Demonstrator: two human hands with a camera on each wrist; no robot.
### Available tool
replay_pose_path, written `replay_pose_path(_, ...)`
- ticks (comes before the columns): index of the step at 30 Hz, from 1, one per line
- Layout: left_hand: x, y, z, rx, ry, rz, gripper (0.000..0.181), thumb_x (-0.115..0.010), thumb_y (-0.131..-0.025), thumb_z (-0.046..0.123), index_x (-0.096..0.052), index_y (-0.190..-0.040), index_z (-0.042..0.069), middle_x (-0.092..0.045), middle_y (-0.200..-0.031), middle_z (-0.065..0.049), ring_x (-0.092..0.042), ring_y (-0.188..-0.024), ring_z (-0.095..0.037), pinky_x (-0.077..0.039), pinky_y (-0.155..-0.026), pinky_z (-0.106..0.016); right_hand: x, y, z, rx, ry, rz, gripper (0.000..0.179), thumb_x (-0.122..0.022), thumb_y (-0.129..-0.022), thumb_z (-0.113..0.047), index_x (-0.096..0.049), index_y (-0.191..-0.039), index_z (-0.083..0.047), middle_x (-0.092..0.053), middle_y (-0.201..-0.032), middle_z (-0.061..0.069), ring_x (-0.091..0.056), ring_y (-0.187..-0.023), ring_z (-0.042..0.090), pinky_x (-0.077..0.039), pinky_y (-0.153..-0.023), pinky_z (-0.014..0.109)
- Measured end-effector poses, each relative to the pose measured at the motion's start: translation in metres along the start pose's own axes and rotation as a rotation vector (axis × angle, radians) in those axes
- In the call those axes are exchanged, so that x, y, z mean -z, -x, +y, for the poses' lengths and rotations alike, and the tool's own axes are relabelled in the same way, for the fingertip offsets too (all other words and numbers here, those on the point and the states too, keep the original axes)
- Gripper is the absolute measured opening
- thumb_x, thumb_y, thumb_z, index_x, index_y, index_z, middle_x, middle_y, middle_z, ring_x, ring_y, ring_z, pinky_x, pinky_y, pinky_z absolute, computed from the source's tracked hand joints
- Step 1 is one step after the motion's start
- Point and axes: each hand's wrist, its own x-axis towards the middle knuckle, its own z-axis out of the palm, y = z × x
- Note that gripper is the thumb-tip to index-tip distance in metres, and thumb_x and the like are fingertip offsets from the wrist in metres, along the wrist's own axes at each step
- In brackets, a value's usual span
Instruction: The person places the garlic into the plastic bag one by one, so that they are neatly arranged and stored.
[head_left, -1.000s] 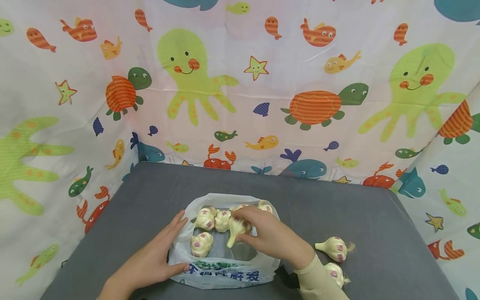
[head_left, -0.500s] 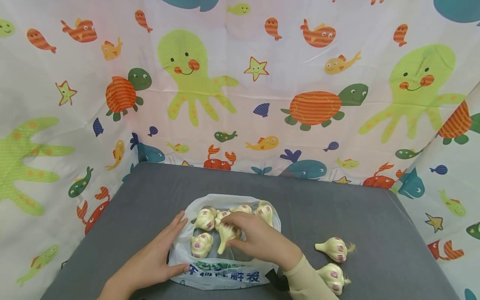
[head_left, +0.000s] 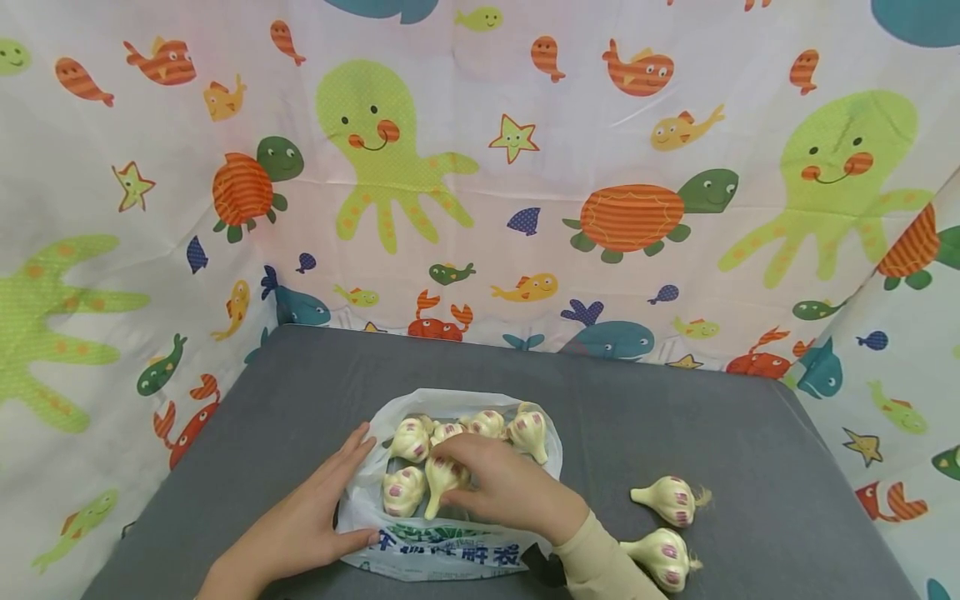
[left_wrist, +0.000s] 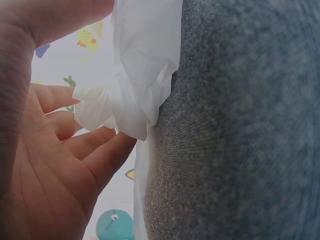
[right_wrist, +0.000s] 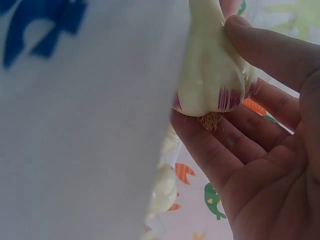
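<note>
A white plastic bag (head_left: 401, 568) with blue and green print lies on its base, its mouth spread wide. My right hand (head_left: 513, 487) reaches into it and grips a garlic bulb (head_left: 444, 475) by thumb and fingers, stem toward me; the right wrist view shows its roots and purple streaks. Other bulbs sit in the bag: one at the left front (head_left: 403, 492), one at the left back (head_left: 409, 439), one at the right back (head_left: 528, 431), and more between. Against the bag's left side rests my left hand (head_left: 303, 508), fingers extended, touching the crumpled plastic (left_wrist: 135, 95) of the rim.
Two garlic bulbs lie on the grey tabletop (head_left: 750, 467) right of the bag, one farther back (head_left: 672, 500) and one nearer (head_left: 664, 558), close to my right sleeve (head_left: 603, 558). A curtain (head_left: 525, 183) with sea animals hangs behind and at both sides.
My right hand has moved left inside the bag with the garlic bulb in its grip, uncovering the bulbs at the right back. The left hand has stayed in place.
</note>
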Motion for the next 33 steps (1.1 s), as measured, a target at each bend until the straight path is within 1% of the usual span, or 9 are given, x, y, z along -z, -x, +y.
replay_pose_path(6, 0.000, 0.000, 0.001, 0.000, 0.004, -0.003, 0.120, -0.086, -0.087, 0.066, -0.019, -0.177, 0.025, -0.007, -0.184, -0.001, -0.026, -0.163, -0.029, -0.039, -0.119, -0.064, -0.005, -0.002, 0.002, 0.010, 0.002, -0.005, 0.049, -0.087, -0.098, -0.026, -0.069, -0.141, -0.012, -0.071, -0.135, -0.006, -0.064, -0.122, 0.007, -0.053, -0.106, 0.030)
replay_pose_path(13, 0.001, 0.000, 0.002, 0.001, 0.003, -0.001, 0.120, -0.086, -0.087, 0.065, -0.019, -0.177, 0.025, -0.008, -0.184, -0.002, -0.027, -0.163, -0.029, -0.039, -0.118, -0.064, -0.010, -0.005, 0.002, 0.037, 0.003, -0.010, 0.048, -0.088, -0.097, -0.026, -0.070, -0.139, -0.013, -0.071, -0.133, -0.006, -0.064, -0.122, 0.006, -0.053, -0.106, 0.029)
replay_pose_path(22, 0.000, 0.000, 0.002, 0.006, 0.001, -0.010, 0.120, -0.086, -0.087, 0.066, -0.019, -0.177, 0.025, -0.006, -0.184, 0.002, -0.026, -0.163, -0.029, -0.039, -0.119, -0.064, -0.013, -0.006, 0.003, 0.003, -0.001, -0.026, 0.048, -0.086, -0.098, -0.027, -0.069, -0.141, -0.014, -0.071, -0.135, -0.007, -0.064, -0.123, 0.005, -0.054, -0.104, 0.029)
replay_pose_path(33, 0.001, 0.000, 0.002, -0.003, -0.005, -0.003, 0.120, -0.087, -0.087, 0.063, -0.019, -0.177, 0.023, -0.007, -0.184, -0.001, -0.027, -0.163, -0.030, -0.039, -0.118, -0.064, -0.018, -0.008, 0.004, -0.029, -0.006, -0.042, 0.051, -0.087, -0.097, -0.028, -0.068, -0.143, -0.014, -0.070, -0.133, -0.009, -0.063, -0.118, 0.003, -0.054, -0.102, 0.027)
